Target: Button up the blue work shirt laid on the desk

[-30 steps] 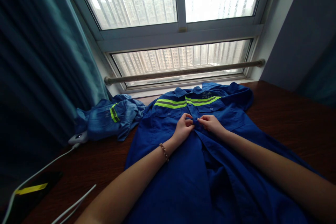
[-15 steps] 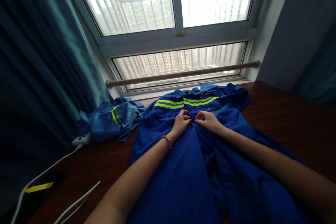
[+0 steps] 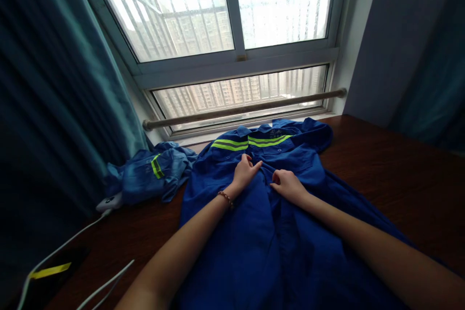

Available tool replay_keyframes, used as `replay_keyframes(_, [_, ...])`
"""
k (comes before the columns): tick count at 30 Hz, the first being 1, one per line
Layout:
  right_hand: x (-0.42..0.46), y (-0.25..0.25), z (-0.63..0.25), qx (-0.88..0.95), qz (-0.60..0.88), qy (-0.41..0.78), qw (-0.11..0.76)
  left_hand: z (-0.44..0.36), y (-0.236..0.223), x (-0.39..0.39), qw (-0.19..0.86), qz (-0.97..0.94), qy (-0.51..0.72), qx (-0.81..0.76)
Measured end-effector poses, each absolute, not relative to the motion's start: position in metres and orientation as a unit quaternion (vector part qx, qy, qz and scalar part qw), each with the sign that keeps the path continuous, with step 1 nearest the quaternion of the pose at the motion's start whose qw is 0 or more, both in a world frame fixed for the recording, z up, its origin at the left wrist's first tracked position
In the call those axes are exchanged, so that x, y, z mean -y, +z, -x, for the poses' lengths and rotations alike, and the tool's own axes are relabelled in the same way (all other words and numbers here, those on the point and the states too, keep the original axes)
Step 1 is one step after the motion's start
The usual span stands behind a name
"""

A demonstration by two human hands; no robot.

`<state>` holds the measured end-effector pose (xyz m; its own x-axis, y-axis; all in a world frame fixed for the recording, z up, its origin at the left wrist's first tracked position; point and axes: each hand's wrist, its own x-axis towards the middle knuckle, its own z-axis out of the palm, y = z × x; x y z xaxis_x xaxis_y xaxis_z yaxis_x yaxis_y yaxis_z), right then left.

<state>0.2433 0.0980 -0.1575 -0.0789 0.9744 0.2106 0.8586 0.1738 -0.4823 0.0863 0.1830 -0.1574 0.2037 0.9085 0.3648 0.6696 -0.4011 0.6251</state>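
A blue work shirt (image 3: 254, 232) with yellow-green reflective stripes lies spread front-up on a dark wooden table (image 3: 399, 179), collar toward the window. My left hand (image 3: 245, 173), with a bead bracelet on the wrist, rests on the shirt's chest just left of the front placket, fingers curled on the fabric. My right hand (image 3: 286, 185) sits a little lower on the right side of the placket and pinches its edge. Both hands are close together, below the stripes.
A second, lighter blue garment (image 3: 152, 174) lies crumpled at the left by a teal curtain (image 3: 54, 82). A white device (image 3: 109, 202) with a white cable (image 3: 61, 249) and a dark phone (image 3: 51, 271) lie at the near left. A rail (image 3: 243, 108) runs along the window.
My right hand has slid down the placket, toward me, and the left hand has opened slightly and now lies flatter on the chest. The view has shifted a little to the right.
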Motion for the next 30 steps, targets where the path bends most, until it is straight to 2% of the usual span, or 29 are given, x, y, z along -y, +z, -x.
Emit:
replay_keyframes(4, [-0.091,-0.152,-0.241,0.738,0.626,0.105,0.229,-0.081,-0.147,-0.137,0.116,-0.826,0.226,-0.503])
replay_keyframes(6, [-0.088,-0.149,-0.240,0.743,0.628,0.095,0.212,-0.074,-0.148,-0.126,0.127,-0.849,0.192,-0.475])
replay_keyframes(8, [-0.087,-0.146,-0.241,0.744,0.632,0.094,0.194,-0.065,-0.152,-0.125,0.192,-0.848,0.213,-0.446])
replay_keyframes(12, [-0.086,-0.142,-0.245,0.744,0.639,0.091,0.172,-0.053,-0.161,-0.138,0.427,-0.771,0.292,-0.371])
replay_keyframes(14, [-0.085,-0.141,-0.246,0.747,0.635,0.095,0.174,-0.051,-0.162,-0.141,0.498,-0.738,0.308,-0.335])
replay_keyframes(19, [-0.086,-0.146,-0.248,0.737,0.619,0.140,0.233,-0.053,-0.159,-0.141,0.526,-0.735,0.279,-0.324])
replay_keyframes(22, [-0.093,-0.151,-0.248,0.682,0.611,0.249,0.317,-0.053,-0.156,-0.142,0.536,-0.734,0.239,-0.341])
replay_keyframes(24, [-0.096,-0.154,-0.248,0.599,0.580,0.401,0.379,-0.051,-0.152,-0.141,0.529,-0.744,0.201,-0.355])
replay_keyframes(26, [-0.099,-0.158,-0.248,0.497,0.517,0.548,0.431,-0.050,-0.144,-0.138,0.472,-0.780,0.185,-0.367])
replay_keyframes(28, [-0.099,-0.162,-0.248,0.428,0.469,0.613,0.471,-0.051,-0.134,-0.131,0.349,-0.833,0.219,-0.371])
replay_keyframes(30, [-0.099,-0.164,-0.247,0.399,0.458,0.613,0.506,-0.053,-0.123,-0.121,0.210,-0.868,0.277,-0.355])
